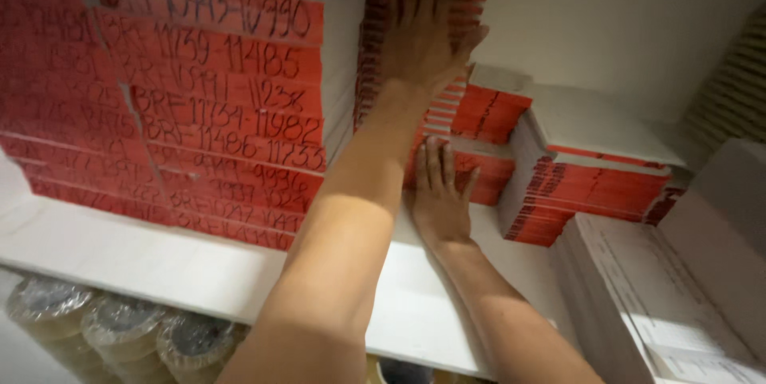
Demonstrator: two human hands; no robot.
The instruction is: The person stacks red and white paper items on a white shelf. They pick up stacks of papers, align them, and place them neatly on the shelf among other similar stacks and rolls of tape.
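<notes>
Pressing flat at top middle, the left hand (pixel 427 37) is spread wide on a tall red stack (pixel 383 49); the right hand (pixel 439 196), fingers flat, is laid lower. If pushed crooked, books could be tipped off the shelf (pixel 120 252).

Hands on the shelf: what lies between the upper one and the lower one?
In the head view, the edges of a stack of red-edged booklets fill the stretch between the left hand, up high, and the right hand, down low.

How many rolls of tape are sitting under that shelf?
3 rolls of clear tape show below the white shelf, bottom left: one at the far left, one in the middle, one to the right. More may be hidden beneath the shelf or behind the arm.
</notes>
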